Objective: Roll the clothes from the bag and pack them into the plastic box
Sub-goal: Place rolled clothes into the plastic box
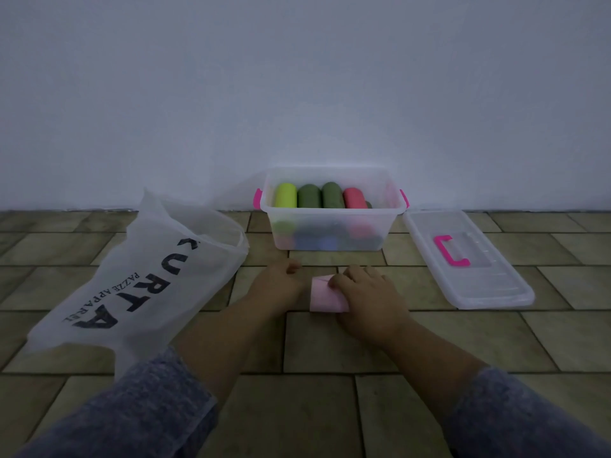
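A pale pink rolled cloth [322,296] lies on the tiled floor just in front of the clear plastic box [330,209]. My right hand [370,292] lies over the roll's right end with its fingers curled round it. My left hand [279,282] sits just left of the roll, fingers loosely bent; whether it touches the roll is unclear. Inside the box lie rolled clothes: a yellow-green one [286,195], two dark green ones [320,195] and a pink-red one [354,198], with more below. The white mesh bag [142,276], printed KURTA, lies open on the left.
The box's clear lid [469,276] with a pink handle lies flat on the floor to the right of the box. A plain wall stands directly behind the box. Tiled floor stretches toward me, under my grey sleeves.
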